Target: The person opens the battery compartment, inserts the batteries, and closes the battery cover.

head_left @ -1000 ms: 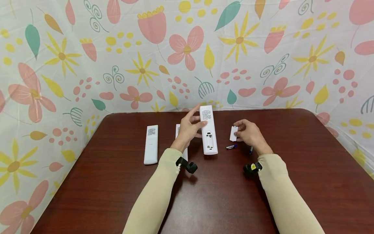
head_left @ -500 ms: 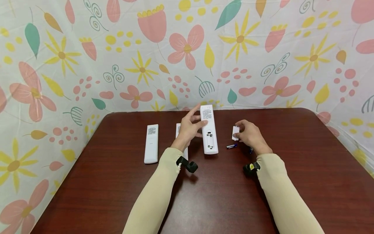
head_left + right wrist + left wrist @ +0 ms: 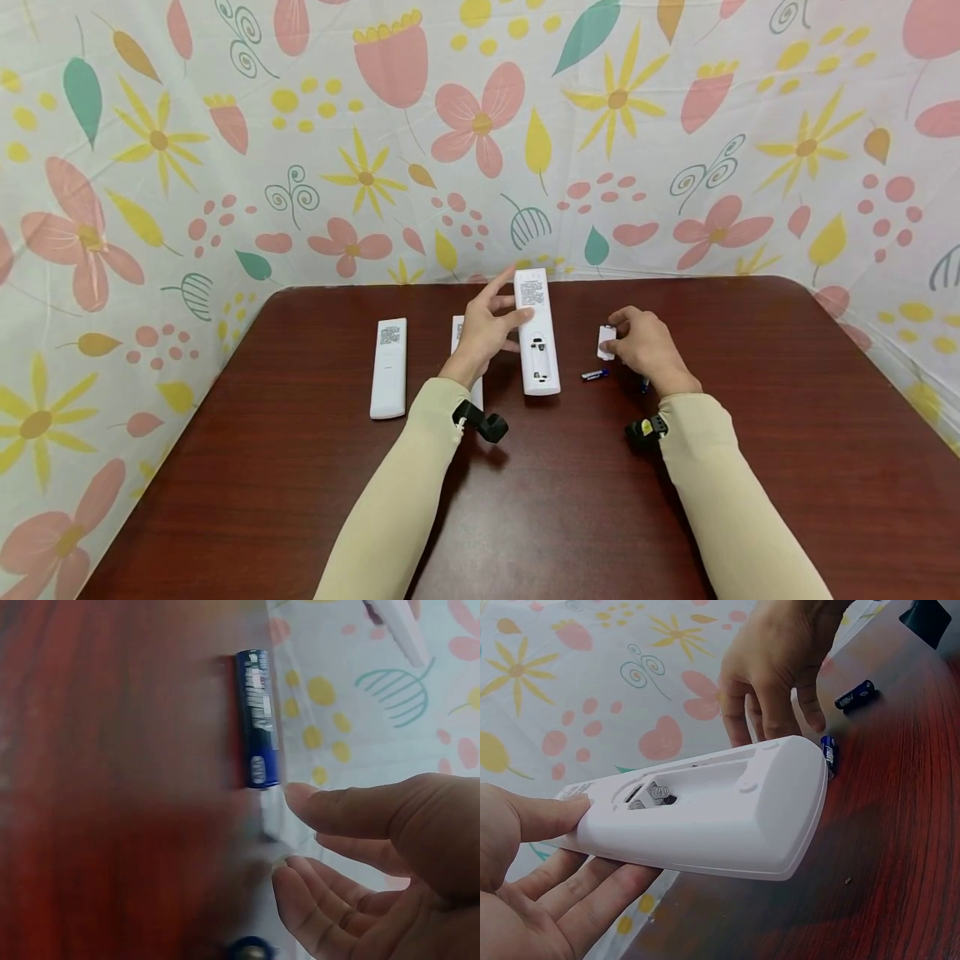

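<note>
My left hand (image 3: 487,329) holds a white remote control (image 3: 538,375) with its back turned up, thumb across the back and fingers beneath. Its battery compartment (image 3: 540,360) is uncovered, and metal springs (image 3: 658,792) show inside. To the right, my right hand (image 3: 645,343) has thumb and fingertips at the small white battery cover (image 3: 606,342), low over the table; the cover is blurred and partly hidden in the right wrist view. A blue battery (image 3: 595,375) lies just in front of the cover. Another battery (image 3: 644,385) lies under the right wrist.
A second white remote (image 3: 388,371) lies face down at the left of the brown table (image 3: 547,517). A third remote (image 3: 477,398) is mostly hidden behind my left hand and wrist. A flower-print cloth (image 3: 480,200) hangs behind the table's far edge.
My right hand has shifted slightly right with the battery cover, which now looks flatter and lower. My left hand and its remote have barely moved.
</note>
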Demonstrator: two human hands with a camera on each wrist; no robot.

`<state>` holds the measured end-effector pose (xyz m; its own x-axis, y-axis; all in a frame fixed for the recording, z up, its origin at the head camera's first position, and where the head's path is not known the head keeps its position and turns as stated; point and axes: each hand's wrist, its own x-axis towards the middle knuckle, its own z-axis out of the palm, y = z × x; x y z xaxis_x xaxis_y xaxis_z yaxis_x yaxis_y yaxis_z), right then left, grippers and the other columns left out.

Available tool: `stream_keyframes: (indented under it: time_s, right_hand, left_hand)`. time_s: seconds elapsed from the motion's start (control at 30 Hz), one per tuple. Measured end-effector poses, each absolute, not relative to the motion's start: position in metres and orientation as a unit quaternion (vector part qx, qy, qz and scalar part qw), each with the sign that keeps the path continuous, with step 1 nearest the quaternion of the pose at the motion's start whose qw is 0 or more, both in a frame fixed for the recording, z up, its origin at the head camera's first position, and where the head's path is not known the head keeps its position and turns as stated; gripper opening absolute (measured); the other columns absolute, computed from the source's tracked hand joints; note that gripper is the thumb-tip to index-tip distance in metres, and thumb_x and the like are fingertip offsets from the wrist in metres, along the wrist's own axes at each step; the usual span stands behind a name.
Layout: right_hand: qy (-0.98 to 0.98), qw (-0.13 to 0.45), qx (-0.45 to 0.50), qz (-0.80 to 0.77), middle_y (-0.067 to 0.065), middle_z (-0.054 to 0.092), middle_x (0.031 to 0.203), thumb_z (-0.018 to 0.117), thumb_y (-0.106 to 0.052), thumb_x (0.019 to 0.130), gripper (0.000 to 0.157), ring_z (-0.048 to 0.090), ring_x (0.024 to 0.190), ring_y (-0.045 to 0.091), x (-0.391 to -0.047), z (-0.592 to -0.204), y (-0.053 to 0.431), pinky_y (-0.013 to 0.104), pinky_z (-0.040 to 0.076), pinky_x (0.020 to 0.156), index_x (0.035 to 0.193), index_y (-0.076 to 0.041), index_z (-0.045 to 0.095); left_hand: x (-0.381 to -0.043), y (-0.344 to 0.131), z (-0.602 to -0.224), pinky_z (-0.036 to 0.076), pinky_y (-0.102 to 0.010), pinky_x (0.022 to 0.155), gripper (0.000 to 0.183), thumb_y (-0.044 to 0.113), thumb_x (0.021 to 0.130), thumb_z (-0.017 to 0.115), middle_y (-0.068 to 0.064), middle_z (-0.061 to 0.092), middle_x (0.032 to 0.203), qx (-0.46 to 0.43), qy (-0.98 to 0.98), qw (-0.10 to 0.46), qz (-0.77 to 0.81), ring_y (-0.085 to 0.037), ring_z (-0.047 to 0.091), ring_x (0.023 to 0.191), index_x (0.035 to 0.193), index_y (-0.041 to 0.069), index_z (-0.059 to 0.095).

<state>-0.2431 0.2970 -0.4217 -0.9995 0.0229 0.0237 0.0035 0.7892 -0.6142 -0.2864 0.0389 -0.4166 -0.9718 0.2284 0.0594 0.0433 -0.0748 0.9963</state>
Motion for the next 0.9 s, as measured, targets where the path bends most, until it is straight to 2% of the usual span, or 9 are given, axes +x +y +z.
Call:
stream_keyframes:
  time_s: [0.2,0.33,0.47,0.73,0.9]
  right_hand:
    - [-0.946,0.000,0.032,0.322,0.024,0.069,0.112,0.078,-0.009,0.097,0.036,0.065,0.089,0.033,-0.239,-0.408,0.297,0.044,0.055,0.075,0.128,0.005,0.065]
    - [-0.945,-0.054,0.058,0.319,0.017,0.071,0.107,0.080,-0.010,0.095,0.033,0.064,0.085,0.028,-0.237,-0.401,0.294,0.038,0.054,0.071,0.124,0.002,0.069]
    - [-0.943,-0.095,0.075,0.309,0.011,0.071,0.101,0.083,-0.011,0.093,0.030,0.061,0.082,0.025,-0.237,-0.398,0.291,0.037,0.053,0.072,0.119,-0.001,0.073]
    - [-0.938,-0.142,0.112,0.296,0.006,0.072,0.096,0.087,-0.009,0.088,0.024,0.063,0.084,0.023,-0.234,-0.394,0.289,0.037,0.052,0.074,0.108,-0.005,0.075]
    - [-0.934,-0.152,0.133,0.295,0.004,0.070,0.089,0.088,-0.005,0.085,0.018,0.060,0.078,0.021,-0.234,-0.396,0.288,0.035,0.051,0.069,0.099,-0.006,0.076]
  left_hand:
    - [-0.287,0.039,-0.416,0.066,-0.046,0.064,0.074,0.001,0.098,0.077,-0.007,0.069,0.120,0.102,0.679,0.061,0.724,-0.029,0.075,0.088,0.154,0.043,0.055]
    - [-0.287,0.038,-0.415,0.066,-0.046,0.064,0.074,0.002,0.098,0.077,-0.008,0.069,0.120,0.103,0.680,0.061,0.723,-0.029,0.076,0.088,0.155,0.042,0.054]
    - [-0.286,0.038,-0.415,0.066,-0.046,0.064,0.074,0.002,0.098,0.077,-0.007,0.069,0.121,0.098,0.679,0.068,0.725,-0.028,0.076,0.091,0.154,0.044,0.055]
    - [-0.286,0.038,-0.415,0.066,-0.046,0.065,0.074,0.002,0.098,0.077,-0.007,0.069,0.122,0.096,0.676,0.073,0.727,-0.028,0.077,0.093,0.154,0.045,0.055]
    - [-0.286,0.038,-0.414,0.066,-0.046,0.065,0.074,0.002,0.098,0.078,-0.007,0.069,0.122,0.098,0.675,0.073,0.728,-0.028,0.077,0.092,0.153,0.046,0.055]
